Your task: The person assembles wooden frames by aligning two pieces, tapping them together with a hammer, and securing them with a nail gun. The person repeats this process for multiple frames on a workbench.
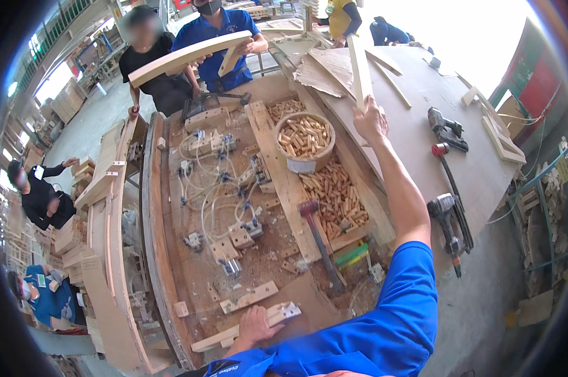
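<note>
My right hand point(372, 120), arm stretched out to the far right, is closed round the lower end of a pale wooden bar point(360, 70) that points up and away from me. Low on the bench, my left hand point(256, 325) grips a narrow wooden piece point(277, 314) with a whitish, holed end. Just beyond it lies a short wooden block point(249, 297) with holes. A mallet point(318, 235) with a reddish head leans against the dowel trough's edge. Wooden dowels point(337, 198) fill the trough, and a round tub point(304, 164) above them holds more.
A clamping jig with clear air hoses point(211, 204) covers the bench's middle. Nail guns point(447, 129) and a power driver point(446, 220) lie on the right-hand board. Across the bench, a person in blue point(215, 31) holds a joined wooden frame part point(183, 58) beside another person in black.
</note>
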`<state>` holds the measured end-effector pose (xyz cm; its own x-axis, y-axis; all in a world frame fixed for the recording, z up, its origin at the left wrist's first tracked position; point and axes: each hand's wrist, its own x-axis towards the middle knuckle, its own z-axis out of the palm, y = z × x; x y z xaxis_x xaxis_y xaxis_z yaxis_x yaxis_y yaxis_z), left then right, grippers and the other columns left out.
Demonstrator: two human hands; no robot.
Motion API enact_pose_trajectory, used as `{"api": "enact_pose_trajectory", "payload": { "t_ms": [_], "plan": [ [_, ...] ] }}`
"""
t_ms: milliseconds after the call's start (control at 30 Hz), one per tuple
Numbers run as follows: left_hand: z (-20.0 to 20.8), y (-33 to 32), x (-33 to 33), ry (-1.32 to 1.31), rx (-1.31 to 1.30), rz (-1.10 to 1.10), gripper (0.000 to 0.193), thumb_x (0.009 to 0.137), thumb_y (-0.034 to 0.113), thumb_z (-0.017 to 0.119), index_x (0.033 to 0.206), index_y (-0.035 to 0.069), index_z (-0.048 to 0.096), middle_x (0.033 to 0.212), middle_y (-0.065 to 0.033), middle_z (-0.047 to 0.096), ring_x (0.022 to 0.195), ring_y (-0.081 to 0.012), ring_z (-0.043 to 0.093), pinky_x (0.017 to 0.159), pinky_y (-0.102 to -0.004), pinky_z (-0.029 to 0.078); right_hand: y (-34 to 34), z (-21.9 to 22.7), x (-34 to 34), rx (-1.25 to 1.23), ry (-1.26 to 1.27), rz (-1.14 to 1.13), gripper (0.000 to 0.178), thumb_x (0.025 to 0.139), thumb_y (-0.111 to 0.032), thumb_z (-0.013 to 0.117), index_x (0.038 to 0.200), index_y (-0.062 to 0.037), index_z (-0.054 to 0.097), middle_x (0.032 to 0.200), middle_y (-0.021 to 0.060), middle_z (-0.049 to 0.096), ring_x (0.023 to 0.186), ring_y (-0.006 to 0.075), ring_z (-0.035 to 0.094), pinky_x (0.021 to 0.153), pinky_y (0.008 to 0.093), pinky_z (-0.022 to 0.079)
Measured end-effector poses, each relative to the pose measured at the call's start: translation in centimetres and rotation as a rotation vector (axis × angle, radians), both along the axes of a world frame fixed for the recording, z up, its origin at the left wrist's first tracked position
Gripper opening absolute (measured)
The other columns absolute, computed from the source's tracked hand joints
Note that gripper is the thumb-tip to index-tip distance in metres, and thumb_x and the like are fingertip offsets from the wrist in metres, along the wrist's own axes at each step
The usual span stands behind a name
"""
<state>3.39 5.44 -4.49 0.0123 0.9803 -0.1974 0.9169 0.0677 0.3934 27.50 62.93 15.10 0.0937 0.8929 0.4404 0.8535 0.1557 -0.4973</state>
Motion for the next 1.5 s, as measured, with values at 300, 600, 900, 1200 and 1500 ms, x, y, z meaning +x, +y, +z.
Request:
{"api": "enact_pose_trajectory", "payload": {
  "t_ms": [300,600,900,1200,1500],
  "plan": [
    [-1.1,1.5,-0.4,-0.005,-0.077,0.07,0.077,0.077,0.073,0.081,0.1,0.001,0.064,0.104,-0.0189,0.063,0.1,-0.0403,0.066,0.085,-0.0536,0.055,11.2,-4.9,-1.2,-0.309,-0.269,-0.13,0.06,0.097,-0.035,0.074,0.15,-0.0104,0.057,0.134,0.0231,0.065,0.122,0.0393,0.07,0.099,0.0516,0.058],
    [1.2,-1.6,-0.1,-0.091,-0.131,0.181,0.069,0.078,0.062,0.086,0.106,0.004,0.06,0.109,-0.0191,0.062,0.099,-0.0426,0.068,0.081,-0.0558,0.056,-5.8,-5.6,-0.8,0.152,-0.069,0.388,0.049,0.101,-0.027,0.074,0.143,-0.0033,0.065,0.128,0.0214,0.071,0.122,0.0346,0.068,0.104,0.0462,0.054],
    [11.4,1.1,0.0,-0.508,0.389,0.411,0.06,0.085,0.037,0.09,0.12,0.003,0.054,0.099,-0.0218,0.072,0.09,-0.0425,0.074,0.077,-0.0502,0.059,-40.9,-9.6,2.3,-1.019,0.639,1.135,0.072,0.098,-0.01,0.079,0.161,-0.005,0.045,0.129,0.0156,0.072,0.12,0.0252,0.069,0.103,0.0419,0.057],
    [13.7,4.6,0.5,-0.988,0.302,0.092,0.08,0.106,0.028,0.073,0.167,0.002,0.028,0.147,-0.0145,0.059,0.137,-0.0243,0.057,0.115,-0.0377,0.047,-46.4,-13.9,-8.8,-0.492,1.072,1.003,0.073,0.091,-0.019,0.081,0.147,-0.002,0.037,0.135,0.0188,0.063,0.125,0.0265,0.065,0.103,0.0414,0.056],
    [13.4,1.7,-3.6,-1.277,0.301,0.276,0.066,0.102,0.02,0.078,0.155,0.002,0.042,0.129,-0.0092,0.066,0.111,-0.0172,0.068,0.098,-0.0346,0.057,-44.7,-4.4,-5.5,-0.521,0.652,0.968,0.079,0.092,-0.031,0.086,0.147,-0.0005,0.039,0.117,0.0256,0.074,0.107,0.028,0.075,0.092,0.0434,0.062]
  ]
}}
